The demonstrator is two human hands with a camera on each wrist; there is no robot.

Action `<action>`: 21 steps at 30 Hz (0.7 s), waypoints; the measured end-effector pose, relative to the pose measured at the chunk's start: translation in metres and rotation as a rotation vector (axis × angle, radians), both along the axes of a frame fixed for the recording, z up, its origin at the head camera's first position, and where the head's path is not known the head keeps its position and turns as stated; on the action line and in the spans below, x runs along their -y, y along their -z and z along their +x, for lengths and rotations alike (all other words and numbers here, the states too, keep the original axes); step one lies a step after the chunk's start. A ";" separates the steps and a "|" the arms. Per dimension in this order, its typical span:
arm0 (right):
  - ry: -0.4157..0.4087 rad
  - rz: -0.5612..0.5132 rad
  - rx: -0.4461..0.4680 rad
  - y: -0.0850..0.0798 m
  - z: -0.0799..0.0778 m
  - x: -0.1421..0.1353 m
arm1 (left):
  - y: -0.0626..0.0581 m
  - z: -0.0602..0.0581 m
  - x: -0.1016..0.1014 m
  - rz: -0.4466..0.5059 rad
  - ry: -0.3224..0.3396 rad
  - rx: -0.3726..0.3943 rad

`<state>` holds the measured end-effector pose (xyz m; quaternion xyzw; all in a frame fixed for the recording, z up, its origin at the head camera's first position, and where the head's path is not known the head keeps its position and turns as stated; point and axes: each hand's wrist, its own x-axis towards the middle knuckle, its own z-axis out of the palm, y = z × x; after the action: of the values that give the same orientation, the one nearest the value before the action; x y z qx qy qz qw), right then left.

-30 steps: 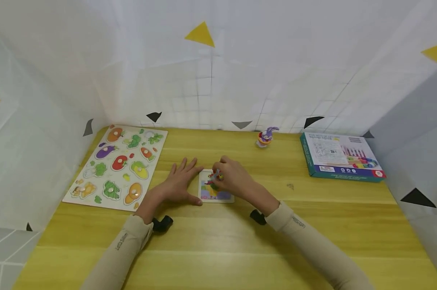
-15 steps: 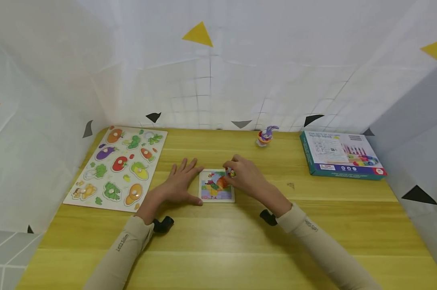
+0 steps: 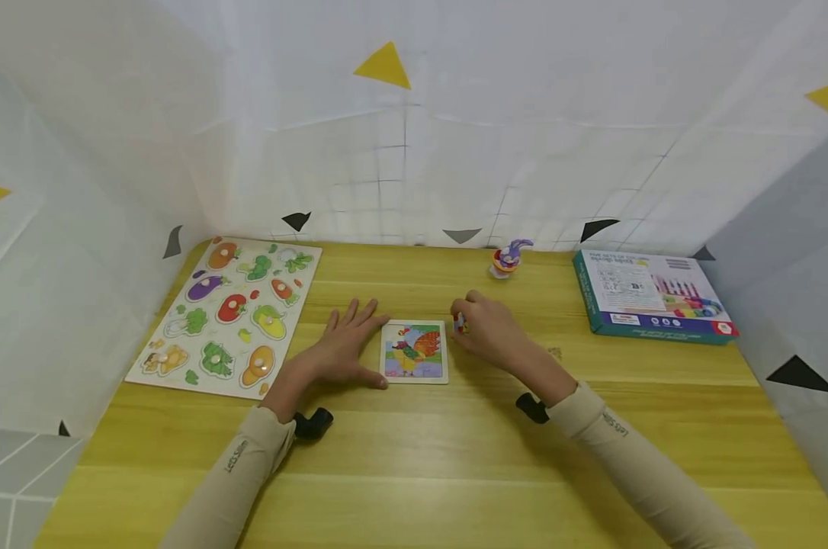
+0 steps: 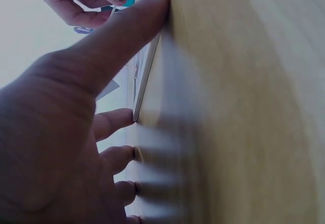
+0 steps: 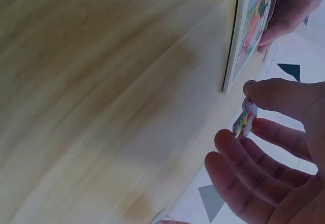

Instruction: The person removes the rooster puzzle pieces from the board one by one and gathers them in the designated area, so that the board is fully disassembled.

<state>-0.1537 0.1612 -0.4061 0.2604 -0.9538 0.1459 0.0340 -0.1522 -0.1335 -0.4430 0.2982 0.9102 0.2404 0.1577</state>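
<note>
A small jigsaw puzzle with a bird picture in a pale frame lies on the table in the head view. My left hand rests flat to its left with spread fingers, thumb and index finger touching the frame's edge. Just right of the puzzle, my right hand pinches a colourful puzzle piece between thumb and fingers, held above the tabletop in the right wrist view. How many pieces are pinched cannot be made out. In the left wrist view, the left thumb lies along the frame's side.
A wooden vegetable puzzle board lies at the left. A purple rabbit-eared toy stands at the back. At the back right is a teal and white box. White sheeting encloses the table's back and sides.
My right hand has moved right from over the small puzzle to beside it, carrying the pinched piece. More of the picture is uncovered. The left hand stays in place.
</note>
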 end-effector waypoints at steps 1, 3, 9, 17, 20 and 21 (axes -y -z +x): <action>0.007 0.012 0.001 0.000 0.000 -0.001 | 0.000 0.000 0.000 -0.002 0.002 0.002; 0.017 0.038 0.003 0.002 -0.001 -0.004 | 0.001 0.001 0.000 -0.011 0.007 0.009; 0.037 0.057 0.000 0.007 0.000 -0.009 | -0.002 0.002 0.001 -0.025 0.029 0.012; 0.052 0.039 0.031 0.008 -0.003 -0.016 | -0.005 0.003 0.001 -0.030 0.024 0.027; 0.066 0.032 0.047 0.007 -0.006 -0.017 | -0.004 0.001 0.001 -0.018 0.025 0.013; 0.067 0.033 0.051 0.007 -0.007 -0.018 | -0.004 0.000 0.001 -0.013 0.024 0.010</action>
<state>-0.1608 0.1790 -0.4134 0.2250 -0.9649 0.1353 0.0103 -0.1519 -0.1346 -0.4389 0.3072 0.9072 0.2342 0.1668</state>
